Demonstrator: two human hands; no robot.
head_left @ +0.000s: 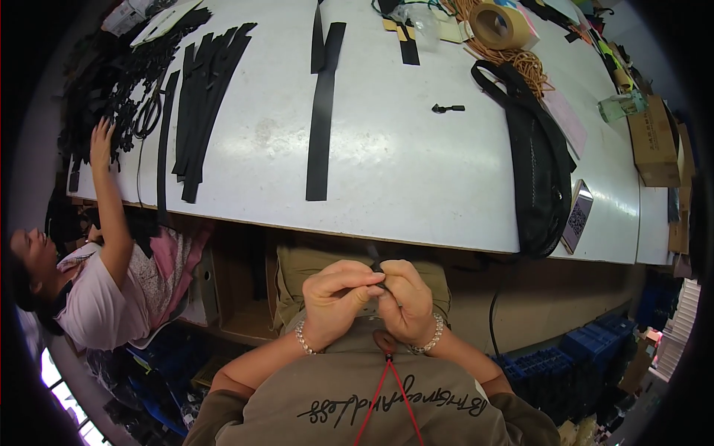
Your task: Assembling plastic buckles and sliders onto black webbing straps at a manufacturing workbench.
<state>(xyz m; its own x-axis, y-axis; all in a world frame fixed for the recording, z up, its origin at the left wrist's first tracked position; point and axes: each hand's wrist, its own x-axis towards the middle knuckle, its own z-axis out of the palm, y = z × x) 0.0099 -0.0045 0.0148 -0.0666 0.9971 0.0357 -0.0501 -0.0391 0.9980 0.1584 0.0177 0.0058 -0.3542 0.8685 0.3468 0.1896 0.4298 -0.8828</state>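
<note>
A: Head view. Left hand [338, 297] and right hand [405, 297] are brought together below the near edge of the counter [416, 186], over the lap. Both pinch one small black piece [378, 269] between thumbs and fingertips; left fingers curled, right fingers folded over the left's tips.

B: What is the piece?

A: Cannot tell. Only a dark sliver shows above the knuckles, close to the counter's near edge.

B: Stock on the counter?

A: One long black strap [321, 119] lies lengthwise mid-counter. A fan of black strips [204, 97] lies toward the far left corner, scissors [149, 113] just beside it. A small black clip [448, 108] sits alone right of centre. A black bag [539, 178] runs down to the near edge on the right, a tape roll [497, 24] at the far edge.

B: Progress?

A: Judged early: the straps lie loose with no fittings visible on them, and only the one piece is in hand.

B: Anyone else?

A: A co-worker's hand [100, 141] rests at the counter's left edge, well apart from the wearer's.
</note>
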